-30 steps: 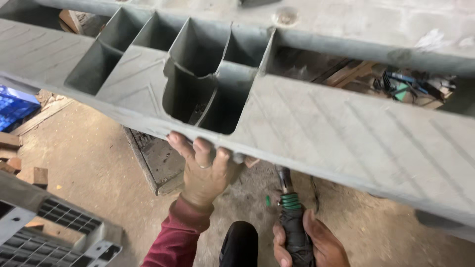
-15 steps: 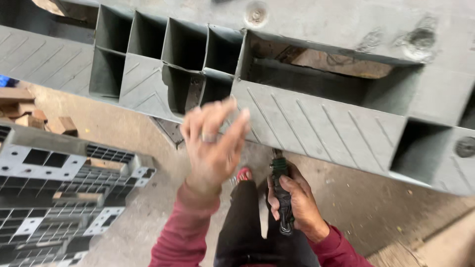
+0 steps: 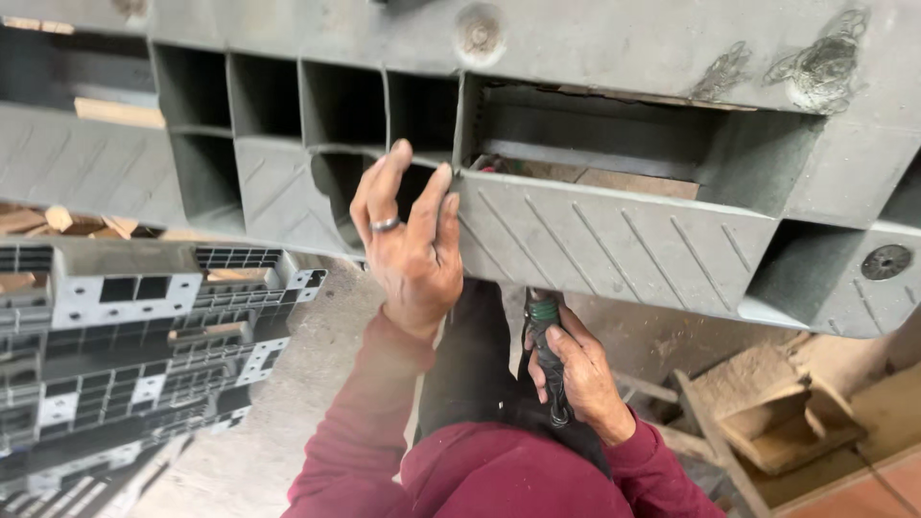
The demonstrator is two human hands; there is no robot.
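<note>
**Hands at the pallet's broken edge**

The left hand (image 3: 411, 251) is resting on the grey pallet (image 3: 614, 240), which is standing on edge in front of the person; its fingers (image 3: 384, 192) are loosely spread beside a jagged hole. Below the pallet, the right hand (image 3: 578, 372) is gripping a dark tool (image 3: 547, 350), fingers wrapped tightly round the handle.

Pallet (image 3: 614, 240): dull grey plastic; raised diagonal ribs are shown across its face, dark smudges near the upper right corner.
Cells in the pallet: dark grey to near black in shadow.
Stacked pallets (image 3: 115, 355): lighter grey, marked by a grid of small dark square openings.
Tool (image 3: 547, 360): black handle, with a green ribbed band near the top.
Ring (image 3: 385, 224) on the left hand (image 3: 413, 254): silver.
Sleeves (image 3: 355, 432): dark maroon, plain.
Floor (image 3: 317, 384): pale grey-brown, dusty.
Wood pieces (image 3: 777, 412): light tan.
</note>
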